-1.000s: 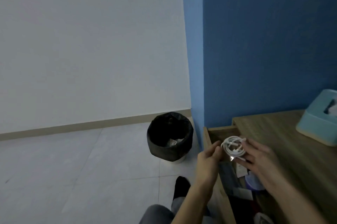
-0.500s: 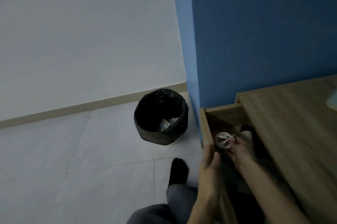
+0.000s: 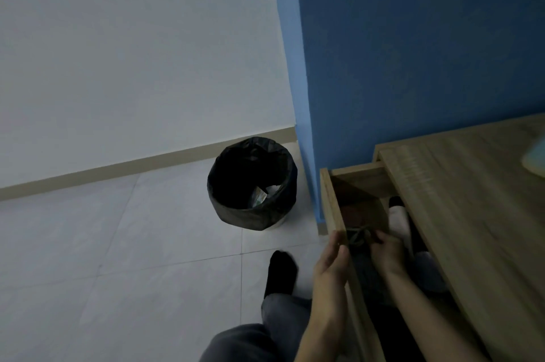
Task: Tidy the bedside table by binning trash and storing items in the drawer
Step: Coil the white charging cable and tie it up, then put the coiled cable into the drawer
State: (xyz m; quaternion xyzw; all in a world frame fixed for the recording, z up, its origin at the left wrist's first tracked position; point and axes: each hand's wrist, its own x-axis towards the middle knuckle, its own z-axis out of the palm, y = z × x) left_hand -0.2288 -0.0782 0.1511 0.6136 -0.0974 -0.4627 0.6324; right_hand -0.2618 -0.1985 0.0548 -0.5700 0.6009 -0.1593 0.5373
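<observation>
Right hand (image 3: 386, 249) inside open drawer (image 3: 331, 202), fingers closed on coiled cable (image 3: 358, 236); left hand (image 3: 331, 261) open-palmed, resting against the drawer's front edge. Risk — coil springing loose on release, snagging when drawer shuts. Lined bin (image 3: 252, 184) beyond left hand; dim clutter crowds drawer behind right hand.

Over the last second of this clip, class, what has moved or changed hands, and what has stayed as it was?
The coiled cable went from above the open drawer down into its dim interior, carried by the right hand, whose fingers still touch it. The left hand let go of the coil and now rests against the drawer's front edge. The lined bin stayed in place and the drawer stayed open.
</observation>
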